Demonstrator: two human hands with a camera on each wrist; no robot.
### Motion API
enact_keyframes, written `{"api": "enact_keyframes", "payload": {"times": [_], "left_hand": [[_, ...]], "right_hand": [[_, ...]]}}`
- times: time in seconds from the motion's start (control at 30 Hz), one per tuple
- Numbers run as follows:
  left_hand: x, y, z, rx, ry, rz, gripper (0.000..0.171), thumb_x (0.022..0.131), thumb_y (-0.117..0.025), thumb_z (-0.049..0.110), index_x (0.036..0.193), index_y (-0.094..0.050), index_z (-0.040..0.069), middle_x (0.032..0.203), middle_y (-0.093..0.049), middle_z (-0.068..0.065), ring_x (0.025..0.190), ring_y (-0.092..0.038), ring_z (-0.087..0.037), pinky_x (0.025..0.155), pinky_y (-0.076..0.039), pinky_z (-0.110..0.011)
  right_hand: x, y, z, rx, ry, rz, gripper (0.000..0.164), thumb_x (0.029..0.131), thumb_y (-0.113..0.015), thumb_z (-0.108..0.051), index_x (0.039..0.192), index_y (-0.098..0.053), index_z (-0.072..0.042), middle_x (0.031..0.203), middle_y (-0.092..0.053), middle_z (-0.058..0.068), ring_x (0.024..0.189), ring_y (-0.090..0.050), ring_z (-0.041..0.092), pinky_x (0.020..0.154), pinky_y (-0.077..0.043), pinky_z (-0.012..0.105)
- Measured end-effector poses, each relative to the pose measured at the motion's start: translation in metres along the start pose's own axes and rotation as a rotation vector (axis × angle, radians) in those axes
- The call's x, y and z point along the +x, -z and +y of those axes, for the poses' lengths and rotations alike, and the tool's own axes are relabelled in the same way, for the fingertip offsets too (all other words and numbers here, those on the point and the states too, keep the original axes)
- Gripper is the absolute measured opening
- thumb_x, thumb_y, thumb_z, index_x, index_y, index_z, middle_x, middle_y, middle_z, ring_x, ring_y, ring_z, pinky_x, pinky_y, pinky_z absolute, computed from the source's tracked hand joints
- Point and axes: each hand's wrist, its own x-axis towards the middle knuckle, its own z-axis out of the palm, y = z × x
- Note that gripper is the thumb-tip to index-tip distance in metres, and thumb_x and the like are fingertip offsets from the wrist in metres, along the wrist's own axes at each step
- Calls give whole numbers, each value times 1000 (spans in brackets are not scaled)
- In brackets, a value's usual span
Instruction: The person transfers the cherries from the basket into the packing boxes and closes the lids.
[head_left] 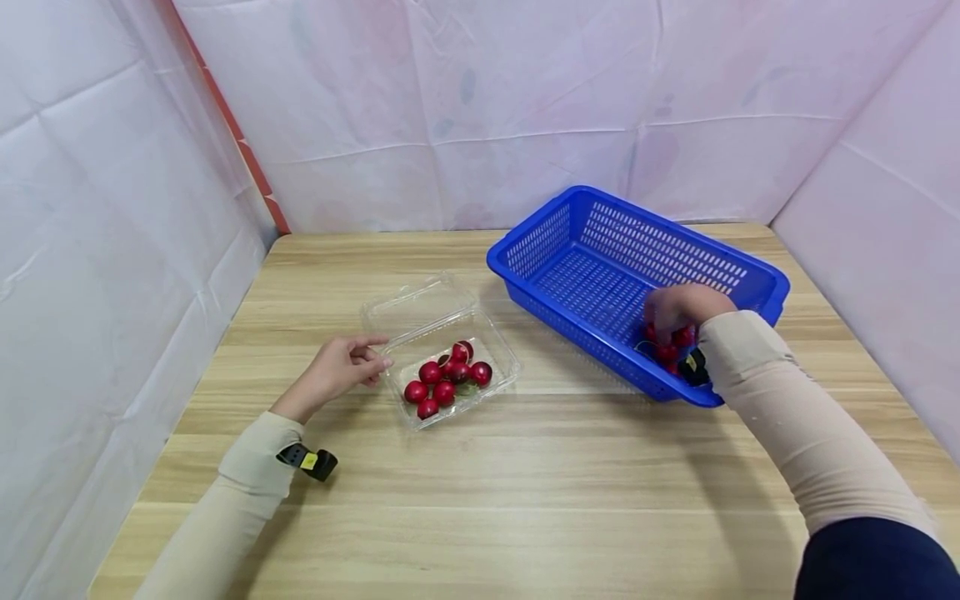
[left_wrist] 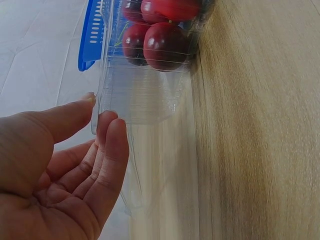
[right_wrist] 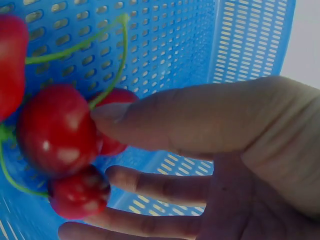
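A clear plastic clamshell box (head_left: 498,350) lies with its lid (head_left: 420,308) folded back, several dark red cherries (head_left: 444,392) inside. My left hand (head_left: 347,367) pinches the box's left rim between thumb and fingertips; the left wrist view shows the thin rim (left_wrist: 101,90) between them. Inside the blue basket (head_left: 577,329), my right hand (head_left: 686,307) reaches down to more cherries in the near right end. In the right wrist view its thumb touches a red cherry (right_wrist: 57,131) beside a green stem (right_wrist: 122,55), and its fingers extend beneath, fairly straight.
The slotted basket stands at the back right of the wooden table (head_left: 480,500), right of the box. White sheeting (head_left: 525,100) hangs behind and along both sides. Each wrist wears a black camera strap (head_left: 307,460).
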Motion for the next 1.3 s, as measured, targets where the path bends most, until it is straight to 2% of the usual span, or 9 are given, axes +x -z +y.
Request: {"api": "enact_keyframes", "payload": {"times": [0.3,0.4,0.57,0.77,0.9,0.97,1.0,1.2,1.3], "left_hand": [[0,0,0,-1,-5,5,49,91,-67,16,134,-52,-2,91,-69,-15,74,-68,-27,70,-60,-37],[0,0,1,-3,-11,7,48,91,-67,15,134,-52,-2,90,-69,-15,73,-68,-27,69,-60,-38],[0,0,0,6,-18,6,47,91,-66,14,133,-52,-2,88,-69,-13,73,-68,-26,69,-60,-36],[-1,-1,-1,10,-29,7,46,92,-66,13,133,-52,-3,89,-69,-16,72,-68,-26,67,-60,-33],[-1,-1,-2,5,-42,7,46,92,-65,12,133,-52,-3,89,-69,-17,72,-68,-27,65,-59,-30],[-2,-1,-2,-2,-46,4,46,92,-65,12,133,-52,-4,88,-69,-16,73,-68,-28,65,-59,-30],[-2,-1,-1,-4,-47,3,46,92,-65,12,133,-52,-4,88,-69,-15,73,-68,-28,65,-59,-31],[-3,-1,-1,-14,-43,5,46,92,-66,12,133,-52,-4,86,-68,-12,74,-68,-30,66,-60,-33],[-3,-1,-1,-11,-43,7,46,92,-66,12,133,-52,-4,86,-68,-12,73,-68,-30,65,-60,-33]], "right_hand": [[-1,-2,0,130,-55,40,48,74,-68,6,118,-48,7,115,-47,30,96,-55,41,71,-59,41],[-2,-4,-1,124,-76,55,50,74,-70,6,119,-50,6,114,-49,30,92,-57,39,68,-59,39],[-4,-7,-3,74,-65,36,43,76,-68,7,115,-50,6,101,-56,23,83,-62,32,67,-59,35],[-4,-7,-5,40,-66,27,41,77,-67,7,113,-49,7,99,-54,23,80,-62,30,67,-59,33],[0,-6,-4,27,-33,44,16,79,-62,5,93,-55,3,84,-56,15,73,-59,24,66,-58,31],[2,-5,-4,-5,4,98,5,81,-59,1,80,-54,-1,75,-55,10,69,-56,21,63,-56,30],[3,-4,-4,-14,26,137,7,81,-58,-1,76,-54,-2,73,-55,9,67,-57,21,62,-56,31],[7,-2,-3,-53,108,498,10,80,-63,-8,75,-62,2,69,-59,10,66,-58,26,60,-50,38],[7,-1,-3,-47,134,607,8,76,-65,-5,72,-62,1,66,-57,10,66,-52,28,59,-45,39]]}}
